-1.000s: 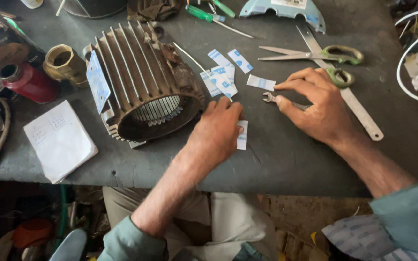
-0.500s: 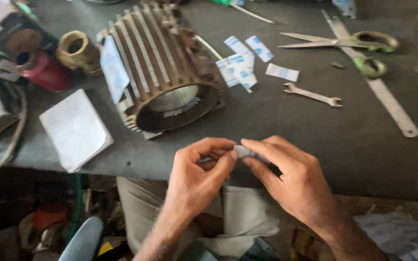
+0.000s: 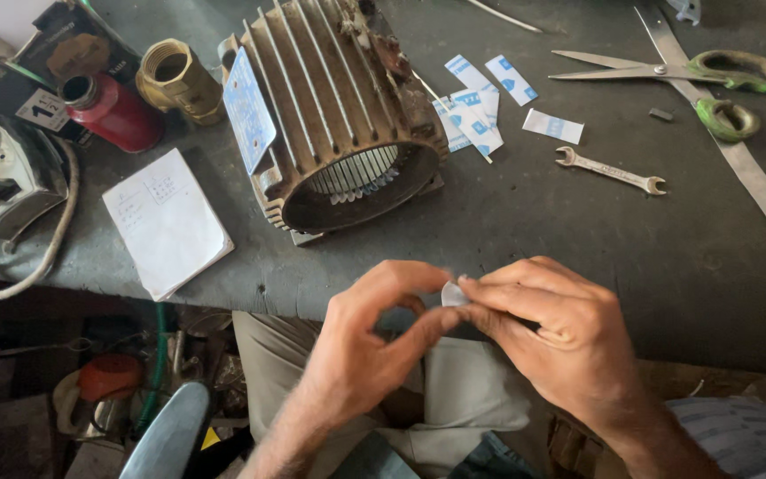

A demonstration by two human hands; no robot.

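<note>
Small white paper slip (image 3: 452,294) sits pinched between both hands, held in the air just off the near edge of the worktop (image 3: 525,239), above the person's lap. Left hand (image 3: 365,346): grip closed on the slip, thumb and forefinger curled into a ring around its left side. Right hand (image 3: 560,333): grip also clamped on the slip, fingertips (image 3: 476,297) pressing its right side, remaining fingers folded under. Most of the slip is hidden by the fingers, only a small corner shows.

Farther in on the worktop, left of centre: finned motor housing (image 3: 339,115), rusty, lying on its side with the open end facing near, blue-white nameplate (image 3: 248,108) on its left flank. Right of the housing: loose white-and-blue paper slips (image 3: 476,111), some overlapping, one more (image 3: 553,126) lying apart to the right. Just near that one: small open-ended spanner (image 3: 611,170). Far right: scissors with green handles (image 3: 693,71), blades open, lying across a long steel ruler (image 3: 738,151) that runs diagonally to the right edge.

Left of the housing: brass fitting (image 3: 175,82), red can (image 3: 113,111) on its side, white notepad (image 3: 166,220) near the edge, white cable (image 3: 19,257) looping off the left side
</note>
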